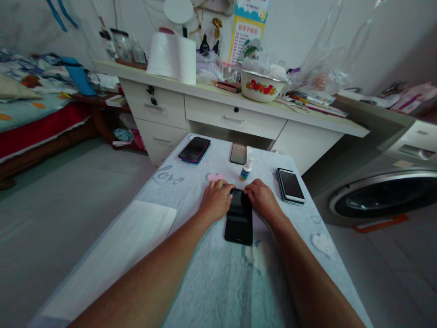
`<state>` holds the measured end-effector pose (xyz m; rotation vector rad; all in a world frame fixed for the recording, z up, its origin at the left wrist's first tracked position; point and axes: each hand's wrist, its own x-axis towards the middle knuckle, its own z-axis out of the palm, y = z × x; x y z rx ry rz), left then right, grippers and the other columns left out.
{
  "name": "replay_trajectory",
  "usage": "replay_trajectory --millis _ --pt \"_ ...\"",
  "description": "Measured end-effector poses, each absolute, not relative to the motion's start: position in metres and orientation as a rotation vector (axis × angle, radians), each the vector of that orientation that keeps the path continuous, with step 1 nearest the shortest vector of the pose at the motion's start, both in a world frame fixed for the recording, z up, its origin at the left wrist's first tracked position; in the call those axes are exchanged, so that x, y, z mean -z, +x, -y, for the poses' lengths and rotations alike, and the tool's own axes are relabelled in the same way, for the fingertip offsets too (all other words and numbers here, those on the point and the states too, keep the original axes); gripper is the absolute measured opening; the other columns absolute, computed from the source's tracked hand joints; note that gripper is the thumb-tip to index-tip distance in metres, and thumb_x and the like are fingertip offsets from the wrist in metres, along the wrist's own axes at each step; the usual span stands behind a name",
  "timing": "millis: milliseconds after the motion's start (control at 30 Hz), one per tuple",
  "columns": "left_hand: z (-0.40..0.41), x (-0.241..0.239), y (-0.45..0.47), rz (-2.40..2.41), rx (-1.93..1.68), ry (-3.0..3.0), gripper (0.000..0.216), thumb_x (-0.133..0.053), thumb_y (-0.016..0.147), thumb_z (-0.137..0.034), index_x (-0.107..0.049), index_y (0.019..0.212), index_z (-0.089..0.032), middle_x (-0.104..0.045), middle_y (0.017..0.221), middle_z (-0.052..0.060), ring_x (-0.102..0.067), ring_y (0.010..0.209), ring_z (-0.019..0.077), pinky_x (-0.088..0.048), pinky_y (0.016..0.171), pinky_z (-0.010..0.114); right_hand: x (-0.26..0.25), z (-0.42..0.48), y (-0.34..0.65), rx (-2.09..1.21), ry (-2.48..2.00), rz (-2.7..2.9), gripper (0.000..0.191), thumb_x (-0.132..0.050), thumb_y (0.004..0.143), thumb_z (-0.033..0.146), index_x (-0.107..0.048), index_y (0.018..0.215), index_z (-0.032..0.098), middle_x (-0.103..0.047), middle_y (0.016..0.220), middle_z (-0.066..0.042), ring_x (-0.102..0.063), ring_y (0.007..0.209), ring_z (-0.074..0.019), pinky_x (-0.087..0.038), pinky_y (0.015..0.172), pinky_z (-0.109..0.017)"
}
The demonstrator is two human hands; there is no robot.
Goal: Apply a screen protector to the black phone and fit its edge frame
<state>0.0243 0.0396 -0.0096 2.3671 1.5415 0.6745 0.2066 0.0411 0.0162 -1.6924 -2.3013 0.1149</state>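
Note:
A black phone (239, 223) lies face up on the pale printed tablecloth (218, 282), lengthwise away from me. My left hand (215, 199) rests at its far left corner with the fingers curled down on the phone's top edge. My right hand (261, 196) sits at the far right corner, fingers curled and pressed on the same end. What lies under the fingertips is hidden. A small white bottle with a blue label (246, 170) stands just beyond my hands.
Three more phones lie on the cloth: a dark one with a purple rim (194, 149) far left, a brownish one (238, 153) far middle, a white-edged one (290, 186) at right. A white sheet (129, 237) lies left. A cluttered white desk (239, 116) stands behind, a washing machine (385, 196) at right.

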Motion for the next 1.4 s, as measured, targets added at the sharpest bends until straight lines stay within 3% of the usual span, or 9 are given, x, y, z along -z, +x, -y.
replay_trajectory --millis 200,600,1400 --pt "-0.040 0.011 0.024 -1.551 -0.648 2.391 0.034 -0.052 0.088 -0.025 -0.058 0.122 -0.027 -0.056 0.119 0.004 -0.047 0.106 0.0242 -0.039 0.094 0.037 -0.015 -0.044 0.189 -0.076 -1.617 2.341 0.023 -0.048 0.092 0.015 -0.069 0.084 0.014 -0.058 0.087 -0.007 -0.054 0.082 -0.0152 -0.040 0.076 -0.023" --pt "-0.041 0.010 0.026 -1.605 -0.617 2.371 0.033 -0.053 0.088 -0.023 -0.053 0.121 -0.018 -0.056 0.122 0.008 -0.045 0.114 0.0255 -0.038 0.097 0.037 -0.008 -0.048 0.168 -0.006 -1.527 2.388 0.023 -0.046 0.091 0.012 -0.068 0.091 0.015 -0.056 0.088 -0.007 -0.052 0.081 -0.0159 -0.040 0.074 -0.024" --pt "-0.040 0.010 0.026 -1.605 -0.600 2.358 0.039 -0.052 0.089 -0.025 -0.050 0.128 -0.022 -0.054 0.124 0.007 -0.044 0.114 0.0253 -0.038 0.098 0.038 -0.011 -0.045 0.171 -0.001 -1.559 2.363 0.024 -0.046 0.092 0.015 -0.068 0.085 0.015 -0.058 0.089 -0.008 -0.053 0.082 -0.0165 -0.041 0.075 -0.024"
